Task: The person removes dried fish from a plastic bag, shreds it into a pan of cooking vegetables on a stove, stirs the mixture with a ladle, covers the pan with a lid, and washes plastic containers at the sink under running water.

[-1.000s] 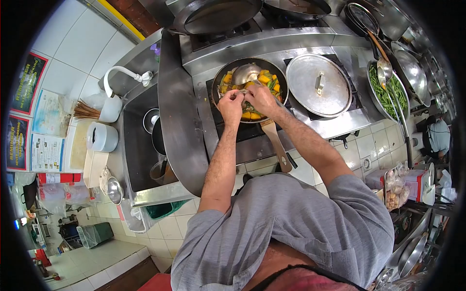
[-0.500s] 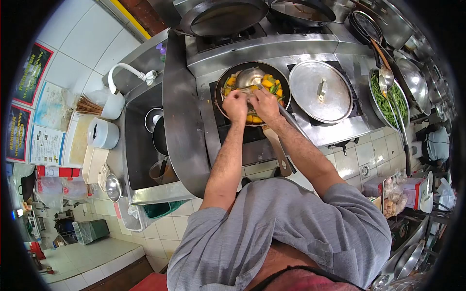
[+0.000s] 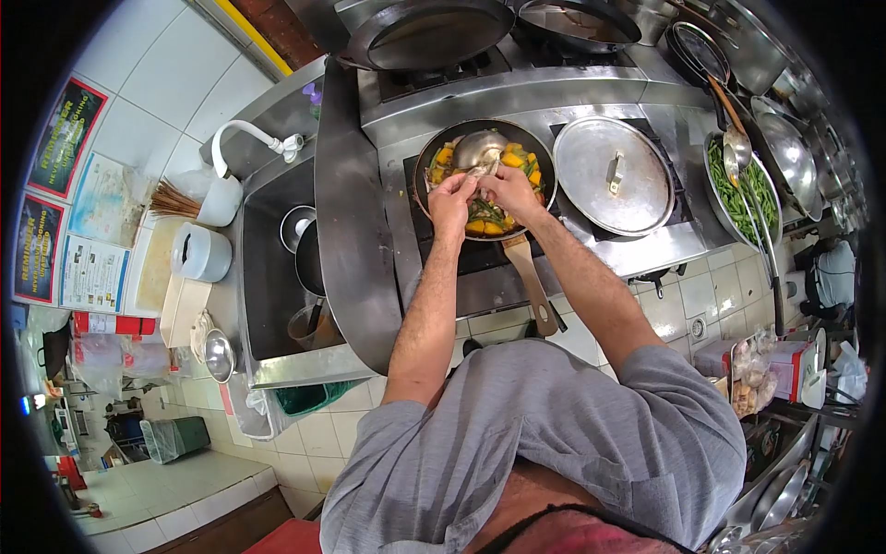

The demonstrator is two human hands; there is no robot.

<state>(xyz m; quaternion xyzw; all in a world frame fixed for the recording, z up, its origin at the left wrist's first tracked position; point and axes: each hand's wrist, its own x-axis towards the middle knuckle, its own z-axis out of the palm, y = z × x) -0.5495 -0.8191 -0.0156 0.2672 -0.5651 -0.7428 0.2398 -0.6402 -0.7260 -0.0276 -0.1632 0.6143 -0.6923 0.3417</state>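
To the left we have a sink (image 3: 268,274) with a white faucet (image 3: 247,138) and a dark pan (image 3: 309,261) lying in it. Beside it we see a tub (image 3: 202,254), sticks (image 3: 174,200) and, on the tiles (image 3: 129,85), posters (image 3: 65,138). Behind the front burners sits a wok (image 3: 430,39); to our lower left stands a green bin (image 3: 178,439).

Upper red-bordered wall sign (image 3: 65,138) reads "REMINDER", with "NEVER" and "COOKING" beneath (remaining words too small to confirm). Lower red-bordered wall sign (image 3: 40,247): "REMINDER" legible. Blue-edged notice (image 3: 95,276) beside it: print illegible.
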